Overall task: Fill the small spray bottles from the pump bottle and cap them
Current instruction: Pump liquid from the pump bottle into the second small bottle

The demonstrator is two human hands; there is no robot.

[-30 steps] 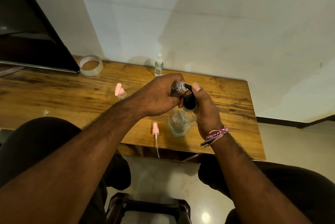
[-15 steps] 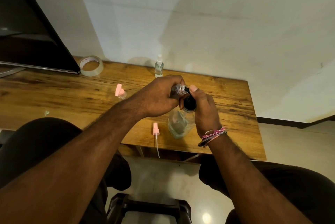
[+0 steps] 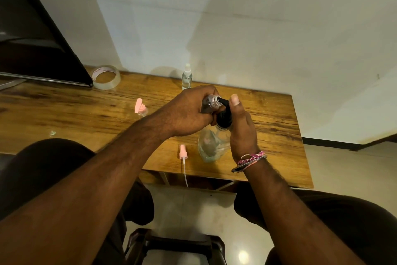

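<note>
My left hand (image 3: 189, 112) grips a small clear spray bottle (image 3: 211, 102) without a cap, tilted so its threaded mouth meets the black nozzle of the pump bottle (image 3: 211, 144). That clear pump bottle stands near the table's front edge. My right hand (image 3: 240, 127) wraps the black pump head (image 3: 224, 115), thumb on top. A pink spray cap with a long dip tube (image 3: 183, 155) lies at the front edge, left of the pump bottle. A small bottle with a pink cap (image 3: 140, 109) stands further left. A capped clear spray bottle (image 3: 187, 77) stands at the back by the wall.
The wooden table (image 3: 75, 110) runs left under a dark monitor (image 3: 36, 45). A roll of clear tape (image 3: 106, 77) lies beside the monitor. The table ends just right of my right hand. A dark stool (image 3: 174, 245) is below, between my knees.
Both hands stay at the pump bottle. My right thumb has risen slightly with the pump head, and the small bottle is still at the nozzle.
</note>
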